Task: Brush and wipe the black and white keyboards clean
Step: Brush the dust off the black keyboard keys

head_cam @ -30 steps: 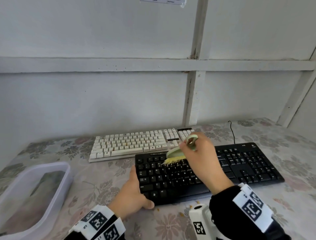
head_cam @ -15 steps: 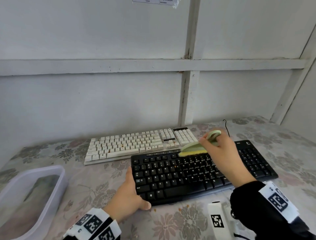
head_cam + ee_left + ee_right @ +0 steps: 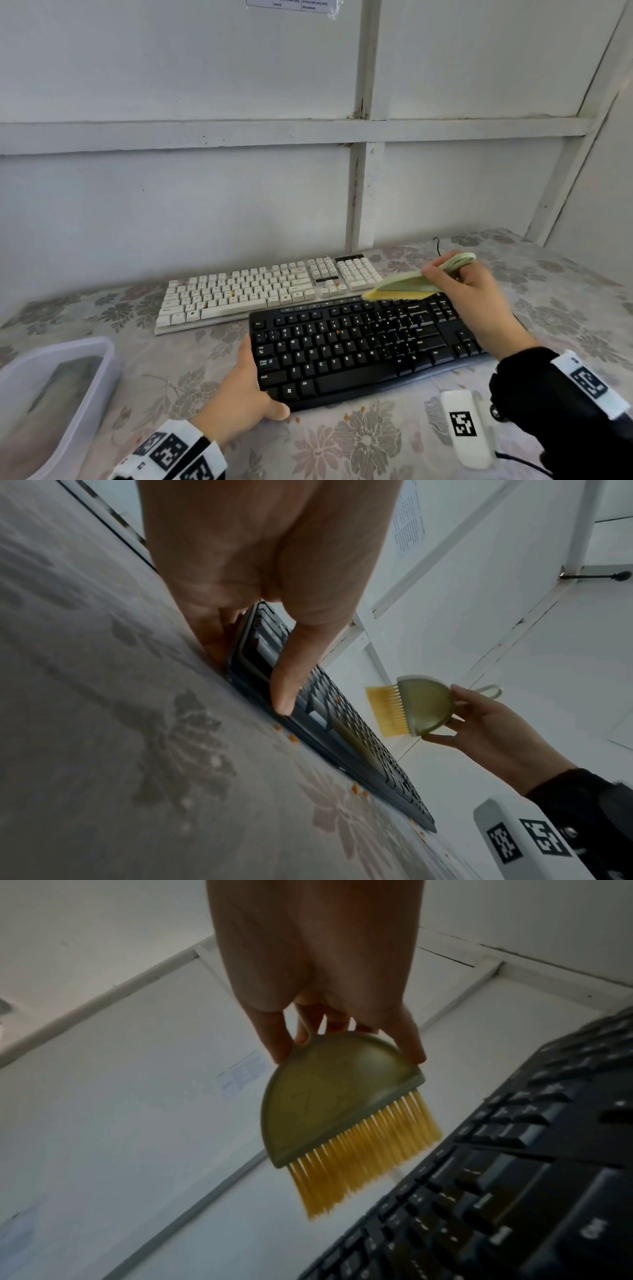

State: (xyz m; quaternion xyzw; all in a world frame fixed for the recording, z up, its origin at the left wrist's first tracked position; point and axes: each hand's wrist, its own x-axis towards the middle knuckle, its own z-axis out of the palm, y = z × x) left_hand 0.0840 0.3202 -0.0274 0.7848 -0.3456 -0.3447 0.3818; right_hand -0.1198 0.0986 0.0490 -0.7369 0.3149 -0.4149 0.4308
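The black keyboard [image 3: 356, 349] lies near me on the flowered tablecloth, the white keyboard [image 3: 263, 291] just behind it. My left hand [image 3: 246, 394] grips the black keyboard's front left corner [image 3: 253, 653], thumb on its front edge. My right hand [image 3: 469, 291] holds a pale green brush [image 3: 411, 284] with yellow bristles [image 3: 363, 1156], lifted just above the black keyboard's [image 3: 514, 1191] upper right rows. Orange crumbs [image 3: 293, 737] lie on the cloth along the keyboard's front edge, and a few sit on both keyboards.
A translucent plastic tub [image 3: 51, 394] stands at the front left. A white tagged device [image 3: 467, 425] with a cable lies front right. The white panelled wall [image 3: 239, 205] rises right behind the white keyboard. A black cable [image 3: 436, 245] runs back from the black keyboard.
My right hand has carried the brush rightward from the black keyboard's middle to its upper right rows and lifted it slightly. The left hand keeps its hold on the corner.
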